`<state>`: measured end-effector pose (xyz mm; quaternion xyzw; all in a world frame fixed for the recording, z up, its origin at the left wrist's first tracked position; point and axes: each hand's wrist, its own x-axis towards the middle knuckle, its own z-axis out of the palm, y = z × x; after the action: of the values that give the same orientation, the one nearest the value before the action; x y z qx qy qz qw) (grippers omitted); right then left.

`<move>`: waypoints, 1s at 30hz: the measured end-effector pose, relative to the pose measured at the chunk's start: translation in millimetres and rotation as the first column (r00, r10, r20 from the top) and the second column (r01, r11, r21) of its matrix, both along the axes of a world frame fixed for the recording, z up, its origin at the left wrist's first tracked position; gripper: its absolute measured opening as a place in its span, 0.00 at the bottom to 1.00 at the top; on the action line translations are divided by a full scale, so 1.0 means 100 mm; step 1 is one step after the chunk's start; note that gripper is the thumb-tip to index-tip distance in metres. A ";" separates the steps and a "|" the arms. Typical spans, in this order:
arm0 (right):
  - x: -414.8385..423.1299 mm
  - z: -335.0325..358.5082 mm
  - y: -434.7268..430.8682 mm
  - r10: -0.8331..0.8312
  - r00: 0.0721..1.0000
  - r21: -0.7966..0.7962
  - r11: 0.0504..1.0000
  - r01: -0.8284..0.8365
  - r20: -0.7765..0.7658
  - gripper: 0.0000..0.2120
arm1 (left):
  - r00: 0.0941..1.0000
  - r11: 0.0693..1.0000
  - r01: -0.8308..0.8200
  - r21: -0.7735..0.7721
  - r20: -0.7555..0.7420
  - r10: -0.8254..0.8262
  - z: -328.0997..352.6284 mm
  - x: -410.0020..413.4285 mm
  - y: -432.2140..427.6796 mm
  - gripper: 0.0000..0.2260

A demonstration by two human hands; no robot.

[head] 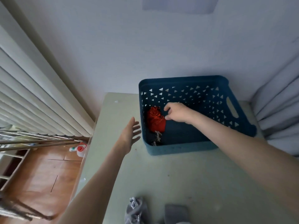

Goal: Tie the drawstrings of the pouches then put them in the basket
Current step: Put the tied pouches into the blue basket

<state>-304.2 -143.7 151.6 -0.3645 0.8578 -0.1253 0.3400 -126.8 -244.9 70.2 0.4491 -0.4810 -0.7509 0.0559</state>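
Observation:
A dark blue plastic basket (181, 148) with triangle cut-outs stands at the far side of the pale green table (194, 180). A red drawstring pouch (156, 121) lies inside it at the left, with a dark pouch and its pale cord (158, 136) nearer the front wall. My right hand (177, 112) hovers inside the basket just right of the red pouch, fingers loosely spread and holding nothing. My left hand (130, 135) is held flat and open beside the basket's left wall. A shiny grey pouch (136, 210) and a flat grey pouch (176, 213) lie at the table's near edge.
White curtains (32, 88) hang at the left and grey curtains (281, 110) at the right. A white wall stands behind the basket. Left of the table I see a wooden floor, a metal rack (32, 139) and a white bottle with a red cap (80, 149).

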 end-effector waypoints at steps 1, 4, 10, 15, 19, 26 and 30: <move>0.16 0.15 0.11 -0.001 1.000 -0.080 0.997 0.000 -0.012 0.16 | 0.997 1.000 -0.002 -0.022 0.081 0.004 0.02 0.12 0.10 0.20; 0.69 0.44 0.46 -0.059 0.990 -0.401 0.916 0.004 -0.127 0.07 | 0.969 0.995 0.063 -0.073 0.242 -0.043 0.05 0.47 0.43 0.12; 1.89 -0.01 1.53 0.010 0.996 -0.638 0.767 -0.067 -0.093 0.06 | 0.995 0.971 0.026 -0.238 0.099 -0.003 0.05 1.15 1.20 0.10; 2.41 -1.04 2.40 0.091 0.990 0.010 0.996 -0.092 0.110 0.23 | 0.907 0.873 0.400 -0.281 0.257 -0.333 -0.27 1.51 1.78 0.08; 2.57 -1.39 2.82 0.189 0.982 0.169 0.968 -0.185 -0.006 0.34 | 0.419 0.177 0.895 -0.408 0.641 -0.643 -0.53 1.71 2.11 0.18; 2.58 -1.51 2.93 0.079 0.968 0.135 0.990 -0.048 -0.236 0.17 | 0.337 -0.226 0.862 -0.453 0.847 -0.412 -0.62 1.84 2.51 0.29; 2.44 -1.47 3.02 -0.086 0.979 0.034 0.995 0.094 -0.187 0.08 | 0.370 -0.053 0.885 -0.463 0.767 -0.525 -0.64 1.77 2.48 0.14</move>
<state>-60.7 158.5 5.0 -0.3281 0.9038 -0.0877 0.2604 50.4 3.2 6.6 0.1517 -0.9392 -0.2082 -0.2271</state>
